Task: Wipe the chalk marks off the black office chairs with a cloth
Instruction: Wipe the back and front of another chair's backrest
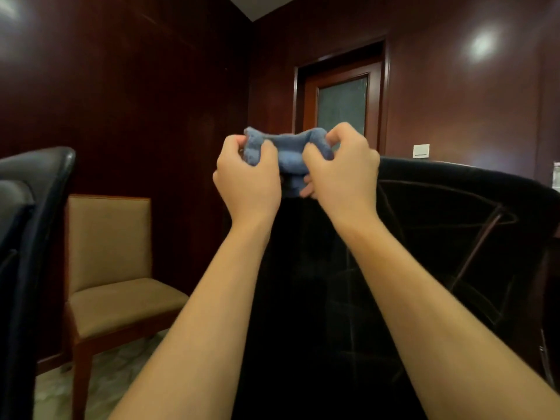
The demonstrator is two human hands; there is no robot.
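Dark wood panelling and a glazed door (pixel 342 104) are closing in the room behind a black office chair (pixel 439 237), whose back is showing faint chalk lines (pixel 485 234). Both the left hand (pixel 247 174) and the right hand (pixel 341 168) are gripping a bunched blue cloth (pixel 288 154), holding it up above the chair's top edge. Wiping is apparently not yet underway; next, the cloth needs pressing onto the marks.

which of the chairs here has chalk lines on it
The black chair right in front, below the hands, shows faint chalk lines across its back. The black chair at left and the tan chair show none.
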